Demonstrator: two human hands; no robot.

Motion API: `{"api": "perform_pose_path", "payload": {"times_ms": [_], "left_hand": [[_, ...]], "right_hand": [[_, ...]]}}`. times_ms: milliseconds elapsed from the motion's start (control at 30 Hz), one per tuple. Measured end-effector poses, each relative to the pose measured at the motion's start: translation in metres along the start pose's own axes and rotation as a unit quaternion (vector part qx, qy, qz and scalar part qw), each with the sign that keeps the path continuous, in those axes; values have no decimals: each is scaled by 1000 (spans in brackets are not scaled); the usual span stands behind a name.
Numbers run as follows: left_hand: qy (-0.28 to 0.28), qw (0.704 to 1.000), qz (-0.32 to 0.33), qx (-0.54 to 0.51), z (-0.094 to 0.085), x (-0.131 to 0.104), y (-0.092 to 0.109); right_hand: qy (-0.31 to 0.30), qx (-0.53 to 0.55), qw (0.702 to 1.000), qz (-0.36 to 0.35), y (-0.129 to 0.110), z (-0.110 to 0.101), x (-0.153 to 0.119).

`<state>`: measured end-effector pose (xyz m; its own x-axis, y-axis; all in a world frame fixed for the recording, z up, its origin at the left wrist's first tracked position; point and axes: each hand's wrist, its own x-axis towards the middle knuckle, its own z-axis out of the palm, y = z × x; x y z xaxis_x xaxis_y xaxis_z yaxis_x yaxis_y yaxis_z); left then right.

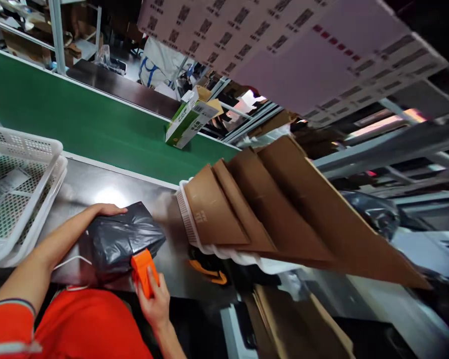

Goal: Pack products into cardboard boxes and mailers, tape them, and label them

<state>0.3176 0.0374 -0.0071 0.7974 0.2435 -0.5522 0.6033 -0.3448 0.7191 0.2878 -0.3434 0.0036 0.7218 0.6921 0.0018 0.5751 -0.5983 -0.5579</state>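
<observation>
A box-shaped package wrapped in shiny black plastic [121,242] sits on the metal worktop in front of me. My left hand [110,209] lies along its far upper edge with the fingers stretched out flat; its thumb is hidden. In my right hand [155,299] is an orange tape dispenser [144,271], my fingers wrapped round it. The dispenser's upper end touches the package's near right corner, or is right against it. Any tape between the two cannot be made out.
Stacked white plastic baskets [56,174] stand at left. Brown cardboard sheets [284,199] lean in a white basket [189,214] at right. Beyond the metal worktop [86,184] runs a green conveyor belt [108,134] carrying a green-and-white carton [190,119]. A board with printed codes [277,65] hangs overhead.
</observation>
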Motion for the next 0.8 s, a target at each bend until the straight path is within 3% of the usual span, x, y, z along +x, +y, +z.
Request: {"api": "perform_pose_path", "payload": {"times_ms": [100, 200, 300, 400, 500, 567, 667, 800], "left_hand": [[88, 994, -3, 68, -41, -8, 12], [127, 985, 35, 112, -57, -39, 25], [143, 970, 70, 183, -33, -77, 21], [205, 930, 36, 303, 9, -98, 8], [247, 896, 6, 370, 32, -100, 3], [251, 891, 5, 377, 25, -94, 4], [225, 908, -8, 353, -14, -82, 10], [137, 956, -32, 257, -88, -58, 16]], "right_hand": [[-48, -97, 994, 7, -63, -18, 89], [-108, -165, 980, 4, -133, -39, 172], [-167, -187, 968, -25, -179, -52, 227], [-197, -194, 960, -50, -196, -53, 255], [-214, -202, 954, -59, -194, -54, 259], [-217, -194, 955, -57, -183, -60, 245], [-196, -150, 968, -42, -145, -69, 196], [-117, -134, 983, -46, -71, -60, 109]]}}
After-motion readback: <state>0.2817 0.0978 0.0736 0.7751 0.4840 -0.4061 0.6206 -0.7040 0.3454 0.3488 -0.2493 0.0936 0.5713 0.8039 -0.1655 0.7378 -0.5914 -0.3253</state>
